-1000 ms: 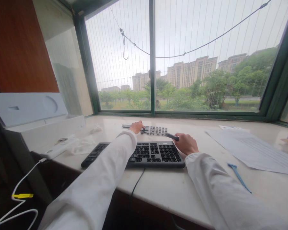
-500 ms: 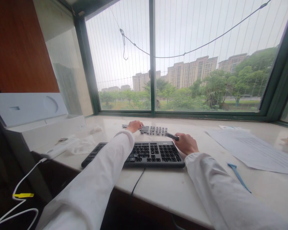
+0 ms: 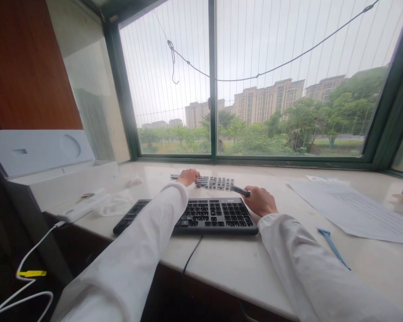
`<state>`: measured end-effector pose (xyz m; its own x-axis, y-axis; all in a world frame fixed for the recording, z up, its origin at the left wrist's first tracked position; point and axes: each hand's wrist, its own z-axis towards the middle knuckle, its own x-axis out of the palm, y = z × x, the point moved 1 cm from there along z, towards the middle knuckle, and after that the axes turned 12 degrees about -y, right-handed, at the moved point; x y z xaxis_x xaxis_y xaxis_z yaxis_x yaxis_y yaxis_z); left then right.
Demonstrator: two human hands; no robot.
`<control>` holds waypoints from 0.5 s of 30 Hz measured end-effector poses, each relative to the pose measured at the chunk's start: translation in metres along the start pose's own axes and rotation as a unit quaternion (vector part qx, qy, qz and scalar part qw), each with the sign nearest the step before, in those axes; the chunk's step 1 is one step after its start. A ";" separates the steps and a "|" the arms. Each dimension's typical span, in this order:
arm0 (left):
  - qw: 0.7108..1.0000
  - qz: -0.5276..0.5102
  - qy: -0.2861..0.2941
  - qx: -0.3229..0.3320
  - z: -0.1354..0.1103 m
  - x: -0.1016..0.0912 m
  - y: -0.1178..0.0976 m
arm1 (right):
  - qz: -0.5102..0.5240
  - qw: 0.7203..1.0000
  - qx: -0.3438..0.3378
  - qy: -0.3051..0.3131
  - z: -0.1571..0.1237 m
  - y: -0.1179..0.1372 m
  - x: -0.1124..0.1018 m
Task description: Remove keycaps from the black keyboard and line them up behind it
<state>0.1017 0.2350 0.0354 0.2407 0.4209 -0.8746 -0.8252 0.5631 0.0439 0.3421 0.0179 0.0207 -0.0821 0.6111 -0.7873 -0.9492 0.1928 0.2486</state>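
Behind the black keyboard [image 3: 218, 230], loose dark keycaps [image 3: 218, 182] lie in rows on the white sill. Over the left part of these rows is my left hand [image 3: 188, 177], its fingers bent down and closed at the keycaps; whatever is between the fingertips is hidden. My right hand [image 3: 260, 201] is closed around a short black brush [image 3: 241, 191] that points left, above the keyboard's back right corner. Many key positions on the keyboard show bare sockets, while a few keycaps sit at its lower middle. My left sleeve covers part of the keyboard.
Printed paper [image 3: 356, 210] and a blue tool [image 3: 334, 249] lie on the right. At left are an open white box [image 3: 74, 183], a white power strip [image 3: 83, 206] and crumpled clear plastic [image 3: 116, 203]. A cable [image 3: 192, 255] runs over the front edge. The window [image 3: 213, 80] stands behind.
Almost nothing differs. Both hands stay in the same places, and the brush is still in my right hand.
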 end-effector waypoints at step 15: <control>1.000 0.013 0.021 -0.010 -0.004 -0.006 0.005 | -0.002 1.000 -0.001 0.004 0.000 0.000 -0.001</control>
<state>0.0941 0.2324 0.0388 0.1973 0.4049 -0.8928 -0.8411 0.5378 0.0580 0.3423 0.0177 0.0213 -0.0801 0.6037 -0.7932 -0.9504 0.1937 0.2434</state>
